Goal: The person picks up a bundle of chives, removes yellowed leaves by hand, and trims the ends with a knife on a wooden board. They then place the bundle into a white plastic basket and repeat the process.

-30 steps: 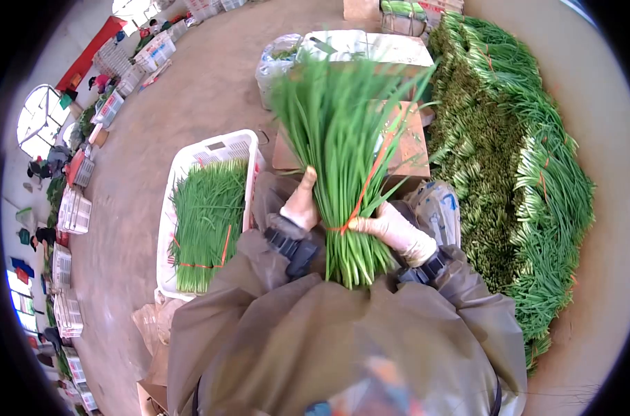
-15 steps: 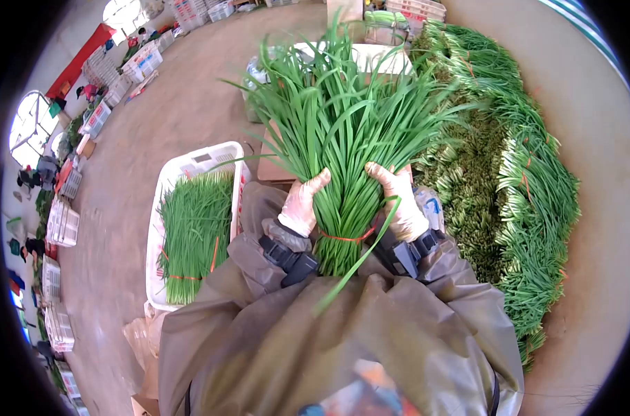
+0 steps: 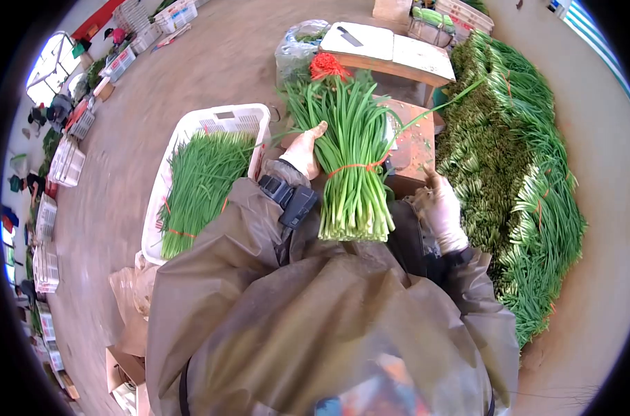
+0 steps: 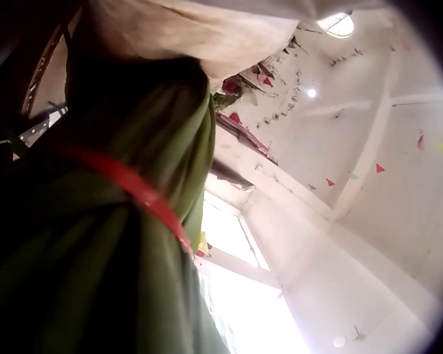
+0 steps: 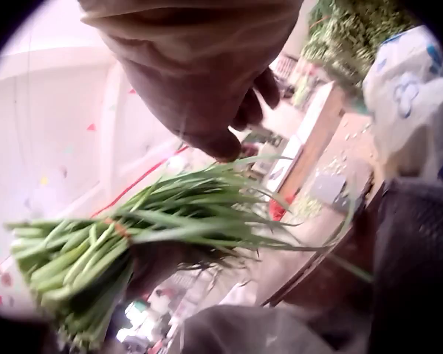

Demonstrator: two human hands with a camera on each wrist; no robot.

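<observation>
In the head view a bunch of garlic chives [image 3: 356,152] is held up before the body, leaves pointing away and cut pale stems toward me. A red tie [image 3: 356,166] runs round its lower part. My gloved left hand [image 3: 304,149] grips the bunch from the left, thumb up on the leaves, other fingers hidden behind. Apart from the bunch, on its right, is my gloved right hand [image 3: 441,211], its fingers loosely bent. The right wrist view shows that hand above the bunch [image 5: 81,258], with a thin red strand of the tie reaching up toward its fingertips.
A white crate [image 3: 242,118] of tied chives stands at left. Ahead are a wooden stool [image 3: 412,139], a white-topped bench [image 3: 419,55] with a knife [image 3: 350,36], and red ties [image 3: 327,66]. A long pile of chives [image 3: 550,201] lies along the right.
Both hands gripped the bunch before; the right hand has come off it to the right. The bunch has tilted, showing its cut ends, and its spread leaves have drawn closer together.
</observation>
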